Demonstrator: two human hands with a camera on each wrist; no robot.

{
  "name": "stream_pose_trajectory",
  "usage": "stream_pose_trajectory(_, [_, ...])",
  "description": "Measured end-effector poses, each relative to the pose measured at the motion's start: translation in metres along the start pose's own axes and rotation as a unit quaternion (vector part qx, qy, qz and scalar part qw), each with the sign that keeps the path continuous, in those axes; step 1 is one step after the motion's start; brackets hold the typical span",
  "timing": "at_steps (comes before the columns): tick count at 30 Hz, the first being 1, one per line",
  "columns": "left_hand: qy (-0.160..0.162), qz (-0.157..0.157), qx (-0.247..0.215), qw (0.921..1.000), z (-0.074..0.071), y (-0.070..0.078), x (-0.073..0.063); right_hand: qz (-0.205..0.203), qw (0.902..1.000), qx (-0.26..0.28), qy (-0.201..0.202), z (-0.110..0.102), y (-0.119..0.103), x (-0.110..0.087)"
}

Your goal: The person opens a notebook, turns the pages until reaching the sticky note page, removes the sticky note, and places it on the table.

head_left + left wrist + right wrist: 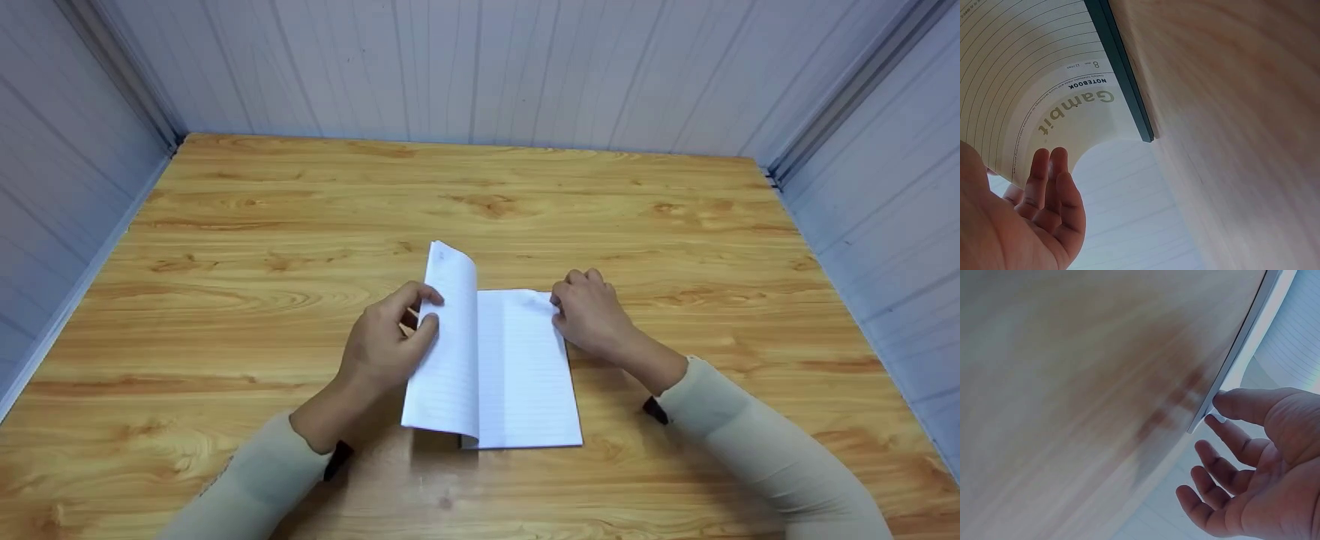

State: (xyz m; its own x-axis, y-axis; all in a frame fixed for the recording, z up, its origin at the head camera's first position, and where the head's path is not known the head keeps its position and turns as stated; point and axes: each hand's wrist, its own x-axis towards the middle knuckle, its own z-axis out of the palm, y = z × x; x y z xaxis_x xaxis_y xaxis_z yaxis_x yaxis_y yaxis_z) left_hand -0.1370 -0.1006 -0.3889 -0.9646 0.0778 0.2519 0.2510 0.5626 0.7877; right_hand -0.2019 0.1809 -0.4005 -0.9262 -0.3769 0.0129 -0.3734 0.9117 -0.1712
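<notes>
Wooden table [300, 217]; panelled walls [487, 71] around; right grip [592, 311] covers corner of notebook [529, 367]

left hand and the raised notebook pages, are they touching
Touching: the head view shows the left hand gripping the raised pages at their outer edge.

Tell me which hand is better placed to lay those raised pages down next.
Probably the left hand: it grips the raised pages by their outer edge, while the right hand is away at the far right corner of the notebook.
</notes>
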Motion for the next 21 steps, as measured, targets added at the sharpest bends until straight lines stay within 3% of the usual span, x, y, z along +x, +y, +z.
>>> stream_pose_trajectory(6, [0.004, 0.002, 0.003, 1.0000, 0.0003, -0.0009, -0.0002, 0.013, 0.9998, -0.016, 0.006, -0.0017, 0.0005, -0.0014])
stream_pose_trajectory(21, [0.007, 0.002, -0.003, 1.0000, 0.0013, -0.0011, -0.0004, 0.002, 0.9943, 0.075, 0.075, -0.0029, -0.0016, -0.0001])
